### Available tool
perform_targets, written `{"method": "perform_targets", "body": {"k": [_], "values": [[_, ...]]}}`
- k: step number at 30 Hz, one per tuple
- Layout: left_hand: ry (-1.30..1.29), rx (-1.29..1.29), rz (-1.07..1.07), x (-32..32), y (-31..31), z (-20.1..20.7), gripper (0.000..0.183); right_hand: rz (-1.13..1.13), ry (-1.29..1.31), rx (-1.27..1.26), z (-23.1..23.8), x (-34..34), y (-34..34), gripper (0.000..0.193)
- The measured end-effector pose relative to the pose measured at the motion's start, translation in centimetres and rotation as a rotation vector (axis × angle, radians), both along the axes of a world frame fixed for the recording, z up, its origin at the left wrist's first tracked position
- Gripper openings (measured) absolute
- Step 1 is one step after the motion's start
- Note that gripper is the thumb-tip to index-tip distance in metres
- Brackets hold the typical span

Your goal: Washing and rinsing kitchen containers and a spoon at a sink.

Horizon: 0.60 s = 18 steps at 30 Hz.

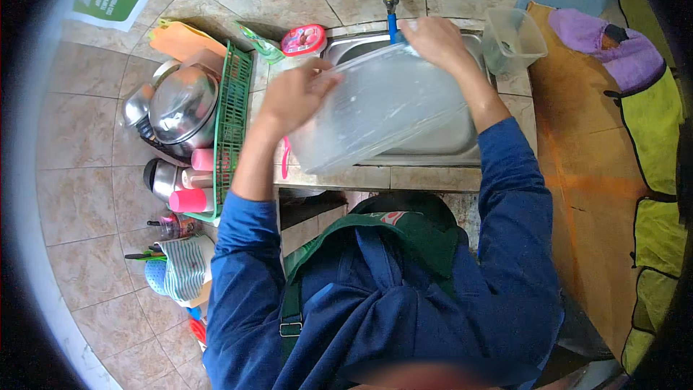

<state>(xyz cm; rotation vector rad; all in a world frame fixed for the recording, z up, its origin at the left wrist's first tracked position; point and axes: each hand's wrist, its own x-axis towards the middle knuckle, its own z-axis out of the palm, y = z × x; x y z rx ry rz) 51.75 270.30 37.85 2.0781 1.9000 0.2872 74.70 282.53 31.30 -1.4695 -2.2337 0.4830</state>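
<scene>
Over the sink I hold a large translucent plastic container (382, 105), tilted, with wet-looking streaks on its face. My left hand (296, 97) grips its left edge, thumb and fingers closed at the rim. At the far right corner, my right hand (437, 42) is closed on the same container, close to the blue spout of the tap (392, 25). Whether something small is also under the right fingers is hidden. The container covers much of the steel sink (473, 148) below.
A green dish rack (232, 123) with metal pots and pink cups stands left. Behind the sink sit a pink-red tub (303, 40) and a green-white packet (261, 45). A clear plastic tub (514, 40) is at the sink's right, near a purple cloth (613, 47).
</scene>
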Motion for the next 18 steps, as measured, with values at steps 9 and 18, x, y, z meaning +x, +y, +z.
{"method": "perform_targets", "body": {"k": [9, 18], "values": [[0.110, 0.300, 0.201, 3.1, 0.6, -0.7, 0.045, -0.041, 0.223, 0.521, -0.5, -1.7, -4.9, 0.031], [-0.300, 0.405, 0.235, 1.0, 1.5, -2.0, 0.042, 0.315, 1.245, -0.551, -1.9, 4.4, 2.2, 0.038]]}}
